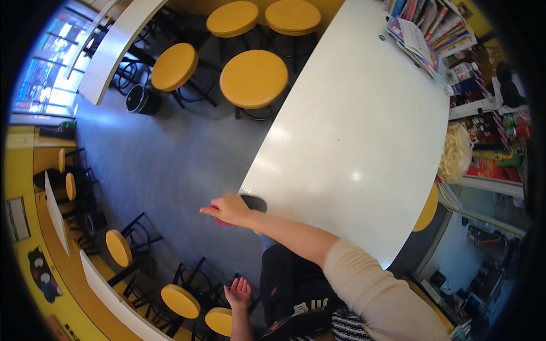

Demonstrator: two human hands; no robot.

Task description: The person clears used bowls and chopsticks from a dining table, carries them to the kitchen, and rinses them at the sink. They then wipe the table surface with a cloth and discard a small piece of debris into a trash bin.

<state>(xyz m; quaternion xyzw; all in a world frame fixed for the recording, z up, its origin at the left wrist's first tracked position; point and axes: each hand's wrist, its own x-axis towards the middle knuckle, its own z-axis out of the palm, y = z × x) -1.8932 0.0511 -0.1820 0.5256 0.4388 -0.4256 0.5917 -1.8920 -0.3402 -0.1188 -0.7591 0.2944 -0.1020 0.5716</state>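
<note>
My right hand (pixel 230 209) reaches across past the near corner of a long white table (pixel 362 106), blurred by motion. Its fingers are closed around a pinkish-red item (pixel 221 222), perhaps a cloth; only a small part of it shows below the hand. A dark grey rounded shape (pixel 256 203) shows at the table corner behind my wrist, and I cannot tell what it is. Low in the view, my left hand (pixel 239 292) is held palm up with its fingers apart and nothing in it. Yellow round stools are nearest to it.
Yellow stools (pixel 254 79) stand along the table's far side. A black bin (pixel 142 100) is on the grey floor (pixel 170 162). Books (pixel 431 30) and a bag of pale yellow food (pixel 455 153) line the right edge. White narrow tables (pixel 115 294) stand at lower left.
</note>
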